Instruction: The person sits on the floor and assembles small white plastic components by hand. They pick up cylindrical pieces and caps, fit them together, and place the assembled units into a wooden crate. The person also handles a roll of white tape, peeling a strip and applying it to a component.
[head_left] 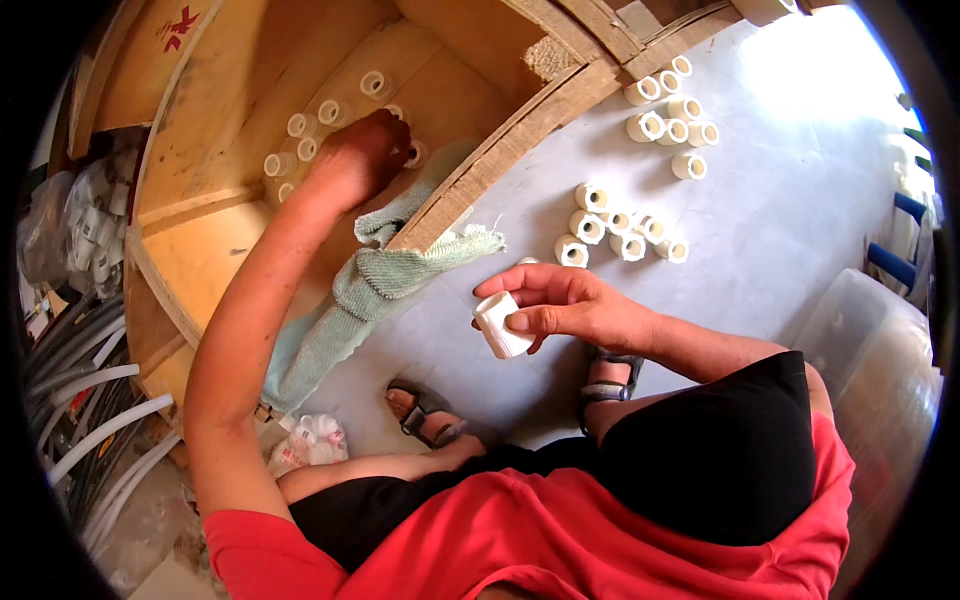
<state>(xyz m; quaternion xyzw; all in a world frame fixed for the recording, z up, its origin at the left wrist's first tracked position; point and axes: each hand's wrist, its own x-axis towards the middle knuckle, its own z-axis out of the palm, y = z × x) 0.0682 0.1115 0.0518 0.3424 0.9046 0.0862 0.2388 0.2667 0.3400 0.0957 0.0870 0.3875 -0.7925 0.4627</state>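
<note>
My right hand [570,312] holds a white plastic pipe fitting [503,327] between thumb and fingers, its ribbed side facing me and one open end tilted up. A further white piece [527,261] shows just behind those fingers. My left hand [375,148] reaches down into a wooden box [200,262], bent at the wrist, with its fingers mostly hidden beneath it. Close around it lie several white fittings, one [416,154] beside the hand and another [332,112] to its left. Whether the left fingers grip one cannot be seen.
A pale green cloth [385,280] drapes over the box's near wooden edge [510,155]. Several white fittings [588,227] stand in two groups on the grey floor [740,235]. Black and white hoses [105,425] lie at the left, a plastic bag [310,443] by my leg, a clear plastic container [870,350] at the right.
</note>
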